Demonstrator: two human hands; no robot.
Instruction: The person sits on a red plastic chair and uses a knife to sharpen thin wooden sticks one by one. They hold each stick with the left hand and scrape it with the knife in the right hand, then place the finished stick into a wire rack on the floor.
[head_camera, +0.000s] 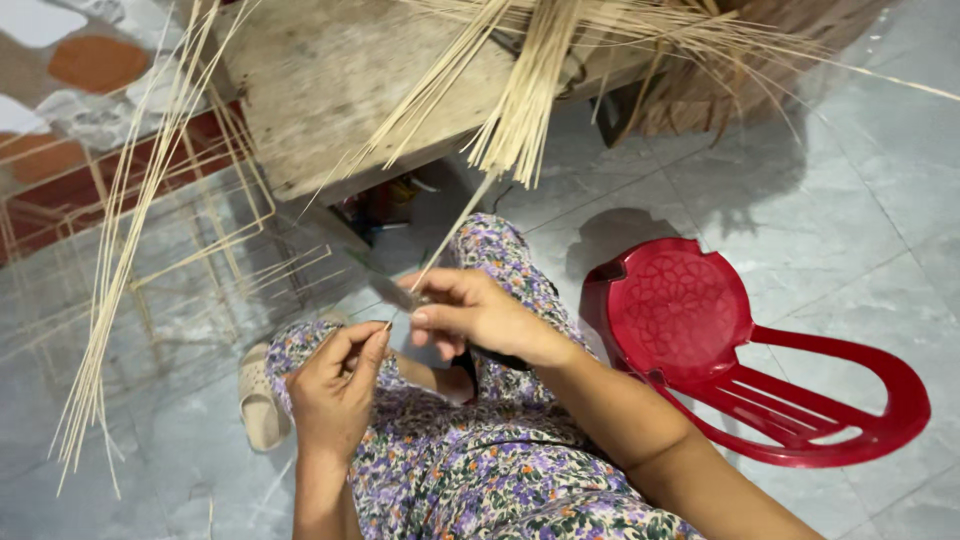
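Observation:
My right hand (470, 315) grips a thin pale bamboo strip (450, 235) together with a dark blade (385, 290) that points left. The strip slants up toward a bundle of similar strips (520, 110) lying on a worn wooden bench (330, 90). My left hand (335, 390) pinches the strip's lower end just left of the right hand. Both hands hover over my lap in floral purple cloth (480, 470).
A red plastic chair (700, 330) lies tipped on the grey tiled floor at right. Long loose strips (110, 270) hang at left beside a thin frame of bamboo rods (215, 235). A beige sandal (258, 400) shows by my left knee.

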